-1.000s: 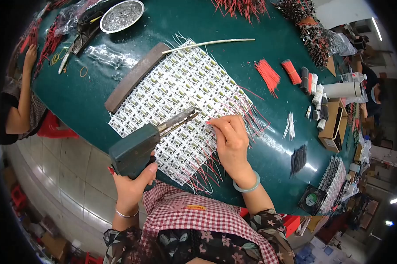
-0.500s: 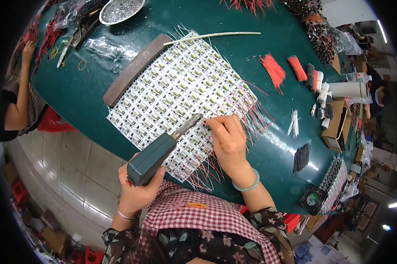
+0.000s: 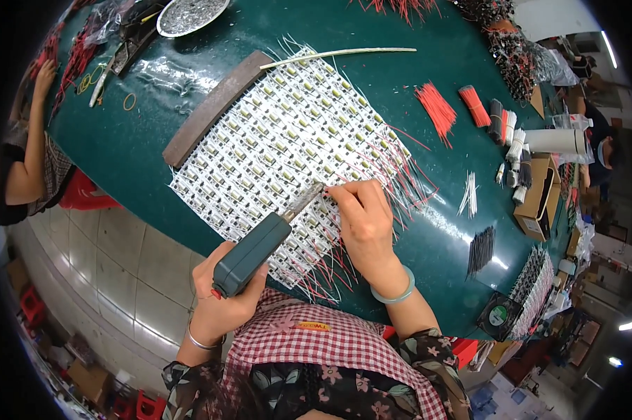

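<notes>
While gripping the dark green soldering gun [image 3: 253,255] with the left hand [image 3: 221,308], with fingers wrapped around its near end, points its metal barrel [image 3: 303,201] ahead and rightward, up to a spot just beside the right fingertips. Holds the right hand [image 3: 368,234] back upward, with thumb and forefinger pinched together at the barrel's end; cannot tell whether closed on a wire end or only on each other. Has the sheet of small white circuit boards [image 3: 281,140] directly under the barrel and the right fingers, spreading ahead and leftward of them, set with rows of olive-green and black parts [image 3: 321,140]. Shows a fringe of red wires [image 3: 403,168] at the sheet's edge to the right of the right fingers, and further red and white strands [image 3: 323,276] at the near corner between the 2 hands. Well ahead of the left fingers, has a brown bar [image 3: 218,108] along the sheet's edge, and farther off, a white-rimmed bowl [image 3: 176,35] of silvery scraps; straight ahead of the right fingers, a thin pale stick [image 3: 340,55]. To the right of the right fingers, on the green desk [image 3: 372,77], shows loose red wires [image 3: 436,114] and a tied red bundle [image 3: 474,106] farther ahead, white wires [image 3: 468,194] about level, black wires [image 3: 480,250] nearer the body, and a cardboard box [image 3: 543,185] beyond. Wears a pale green bangle [image 3: 396,287] behind the right fingers.
</notes>
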